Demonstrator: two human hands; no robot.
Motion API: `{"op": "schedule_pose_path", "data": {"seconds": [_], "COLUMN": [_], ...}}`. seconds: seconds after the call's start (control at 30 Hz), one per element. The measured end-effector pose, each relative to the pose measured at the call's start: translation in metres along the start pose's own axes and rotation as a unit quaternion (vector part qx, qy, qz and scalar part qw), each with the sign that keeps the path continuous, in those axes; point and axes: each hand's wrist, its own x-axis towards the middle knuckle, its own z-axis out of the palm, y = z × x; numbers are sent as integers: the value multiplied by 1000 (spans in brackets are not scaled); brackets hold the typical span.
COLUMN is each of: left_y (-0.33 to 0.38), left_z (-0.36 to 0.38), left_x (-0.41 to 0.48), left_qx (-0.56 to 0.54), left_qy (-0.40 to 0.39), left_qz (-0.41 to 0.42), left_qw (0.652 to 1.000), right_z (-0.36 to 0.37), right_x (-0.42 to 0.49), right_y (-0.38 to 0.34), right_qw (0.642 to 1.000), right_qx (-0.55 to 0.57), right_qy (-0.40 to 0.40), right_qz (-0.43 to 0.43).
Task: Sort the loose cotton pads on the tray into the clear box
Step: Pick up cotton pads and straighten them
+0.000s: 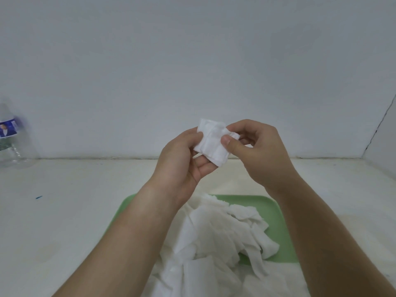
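Observation:
Both hands are raised above the table and hold a small stack of white square cotton pads [212,142] between them. My left hand [182,163] cradles the stack from below and the left, fingers curled under it. My right hand [255,146] pinches the stack's right edge, thumb in front. Below them a green tray [276,215] carries a loose heap of white cotton pads [216,236], which spills toward the near edge of the view. No clear box is in view.
A clear plastic water bottle [10,138] with a blue label stands at the far left against the wall. The white tabletop [64,211] runs back to a pale wall, and a side wall closes in at the far right.

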Motion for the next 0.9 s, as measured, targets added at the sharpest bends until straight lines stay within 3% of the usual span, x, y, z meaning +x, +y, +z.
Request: {"op": "schedule_pose_path", "data": {"seconds": [0.2,0.33,0.47,0.67,0.8,0.9], "left_y": [-4,-5,-9,-5,-9,-17], "left_z": [3,7,4,-7,-16,-22], "left_x": [-1,-3,-3,-13,-26,-35], "left_qx": [125,141,226,252,299,300], "left_qy": [-17,-2,-23,-24,23,28], "left_qz": [33,28,75,75,73,51], "left_qw": [992,990,971,964,951,952], "right_z": [-4,-5,-2,3,-12,-30], "right_x": [0,2,1,-9,-15,-25], "right_y": [1,6,7,4,7,15], "right_qw": [999,998,995,997,989,957], "right_qx": [40,-28,-55,-5,-80,-204], "right_qy": [6,36,60,-11,-10,-114], "right_qz": [25,40,57,82,127,175]}}
